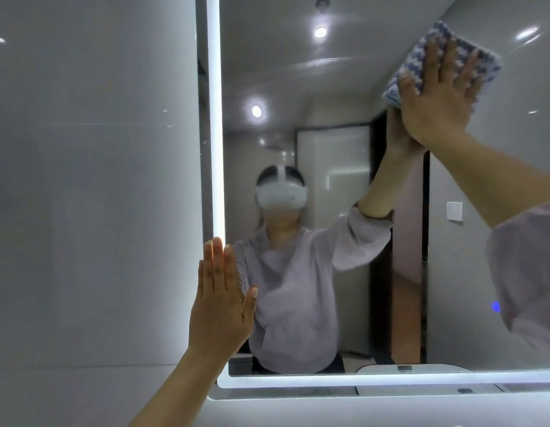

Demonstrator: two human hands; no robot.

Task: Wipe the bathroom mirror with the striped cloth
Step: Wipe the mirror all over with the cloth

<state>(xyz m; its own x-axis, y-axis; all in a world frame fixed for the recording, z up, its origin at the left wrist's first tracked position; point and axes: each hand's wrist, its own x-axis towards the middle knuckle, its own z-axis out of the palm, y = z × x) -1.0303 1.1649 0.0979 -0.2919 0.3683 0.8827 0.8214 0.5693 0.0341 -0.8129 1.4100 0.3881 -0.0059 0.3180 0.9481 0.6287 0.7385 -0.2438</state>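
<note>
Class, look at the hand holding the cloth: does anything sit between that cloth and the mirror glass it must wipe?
Nothing visible does. The right hand presses the striped cloth flat against the mirror near its upper right. The left hand rests on the mirror's left edge, apart.

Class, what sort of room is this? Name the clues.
Probably a bathroom: a large wall mirror with a lit edge strip, glossy grey wall tiles, and the right hand pressing a striped cloth to the glass.

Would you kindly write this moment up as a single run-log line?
right hand: flat, pressing striped cloth on mirror, upper right | left hand: open, flat at lit left edge | wipe: under way
</note>
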